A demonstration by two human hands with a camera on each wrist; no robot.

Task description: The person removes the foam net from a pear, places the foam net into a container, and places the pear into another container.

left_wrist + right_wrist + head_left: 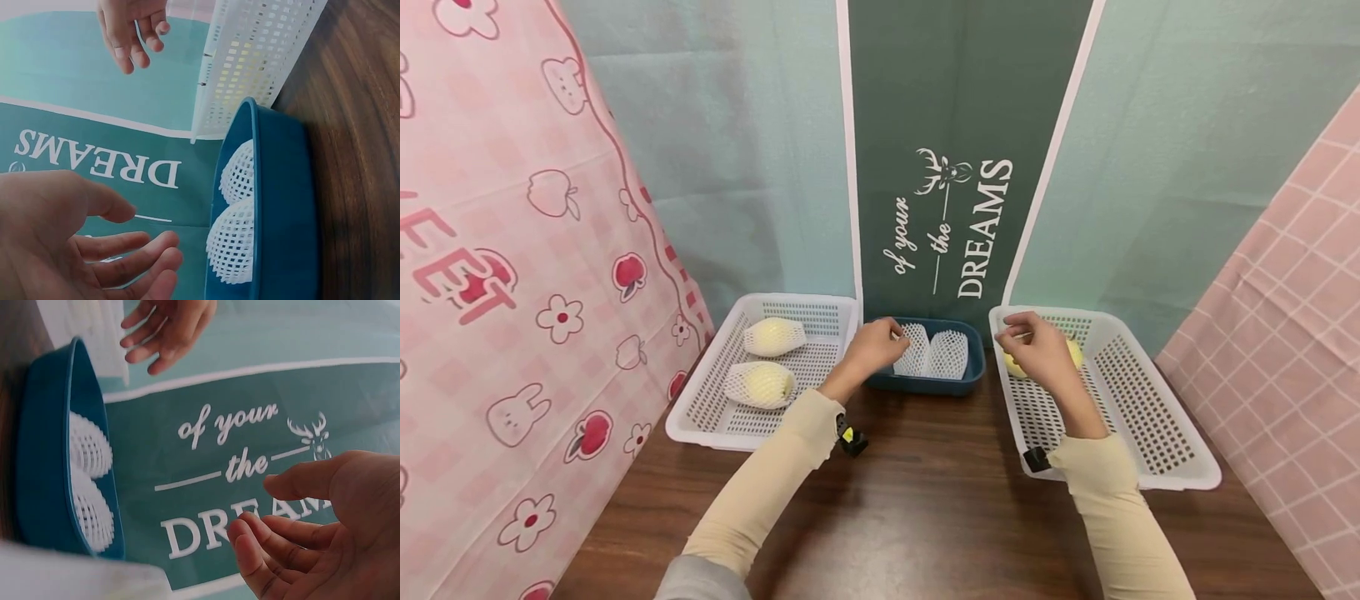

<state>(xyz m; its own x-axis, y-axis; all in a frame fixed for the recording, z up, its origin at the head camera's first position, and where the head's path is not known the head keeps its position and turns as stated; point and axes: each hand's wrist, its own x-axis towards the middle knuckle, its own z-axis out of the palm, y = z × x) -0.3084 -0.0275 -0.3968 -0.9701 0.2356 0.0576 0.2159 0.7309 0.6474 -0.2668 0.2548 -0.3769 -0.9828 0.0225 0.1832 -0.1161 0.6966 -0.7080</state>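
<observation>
My left hand (872, 348) is raised over the left end of a small blue bin (925, 385), fingers loosely bent with nothing between them. Two white foam net sleeves (230, 240) sit side by side in that bin. In the head view my right hand (1039, 353) hovers above the near-left part of the right white basket (1180, 417); the right wrist view shows its thumb and fingers apart and holding nothing. Beneath it lie yellow fruits (1074, 353), partly hidden by the hand, their exact kind unclear.
On the left stands another white basket (700, 421) with two yellow fruits (775, 337) in foam nets. All containers rest on a dark wooden table (910, 500). Behind hangs a green cloth (955, 83) with lettering; pink patterned cloths (512, 250) border both sides.
</observation>
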